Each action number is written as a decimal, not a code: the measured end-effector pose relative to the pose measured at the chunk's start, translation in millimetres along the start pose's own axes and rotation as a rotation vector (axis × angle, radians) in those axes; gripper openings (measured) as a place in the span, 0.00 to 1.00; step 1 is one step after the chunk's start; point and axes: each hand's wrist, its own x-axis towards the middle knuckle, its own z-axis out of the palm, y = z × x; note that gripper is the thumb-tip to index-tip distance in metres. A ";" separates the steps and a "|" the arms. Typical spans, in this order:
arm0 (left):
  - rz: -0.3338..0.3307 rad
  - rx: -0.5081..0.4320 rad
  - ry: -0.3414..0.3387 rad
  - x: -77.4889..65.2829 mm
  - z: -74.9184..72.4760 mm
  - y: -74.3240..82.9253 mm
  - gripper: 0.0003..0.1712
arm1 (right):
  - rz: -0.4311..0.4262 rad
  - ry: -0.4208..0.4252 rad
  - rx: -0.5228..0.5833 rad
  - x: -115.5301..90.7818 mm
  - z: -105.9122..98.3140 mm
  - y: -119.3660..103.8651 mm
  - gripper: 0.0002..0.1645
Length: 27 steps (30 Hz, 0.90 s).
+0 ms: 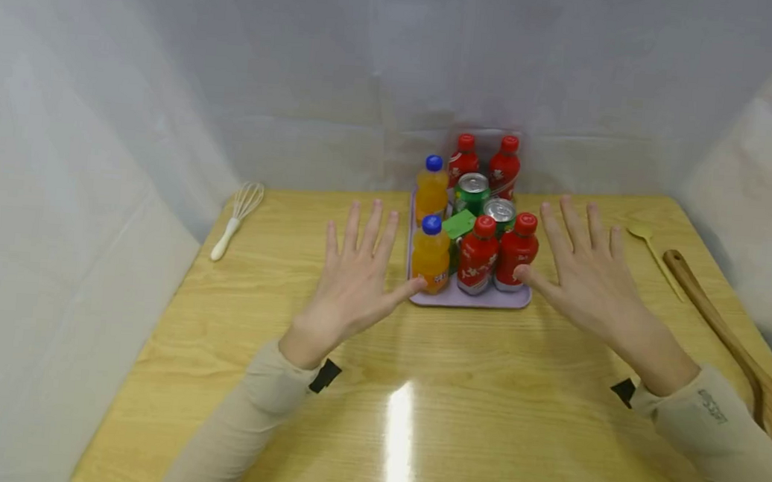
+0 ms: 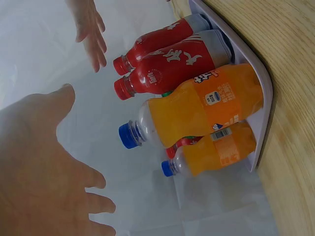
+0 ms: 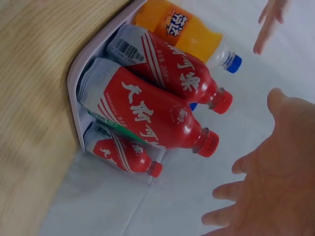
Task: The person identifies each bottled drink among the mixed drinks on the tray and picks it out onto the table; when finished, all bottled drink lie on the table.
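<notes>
Head view: the lilac tray (image 1: 469, 300), carrying upright bottles (image 1: 430, 255) and cans (image 1: 473, 191), sits by the far edge of the tabletop (image 1: 482, 397), its long axis apparently running front to back. The left hand (image 1: 356, 284) hovers beside its near left corner, the right hand (image 1: 588, 277) beside its near right; neither looks clearly nearer.

Left wrist view: spread fingers (image 2: 98, 201) holding nothing, apart from the orange bottle (image 2: 211, 105).

Right wrist view: fingers likewise extended, unburdened, apart from the red bottles (image 3: 147, 110).
</notes>
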 end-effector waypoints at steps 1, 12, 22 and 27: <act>0.002 -0.002 0.002 0.3 -0.3 0.3 0.58 | 0.002 0.010 0.007 0.7 -0.8 -0.2 0.54; 0.040 -0.188 0.100 28.8 2.7 -2.8 0.55 | 0.120 0.191 0.494 41.4 -0.9 26.5 0.41; 0.059 -0.370 0.113 53.9 43.0 -8.2 0.55 | 0.297 -0.141 0.544 85.0 46.9 75.3 0.38; 0.072 -0.447 0.128 58.6 56.4 -7.9 0.57 | 0.349 -0.235 0.623 90.5 65.7 79.4 0.36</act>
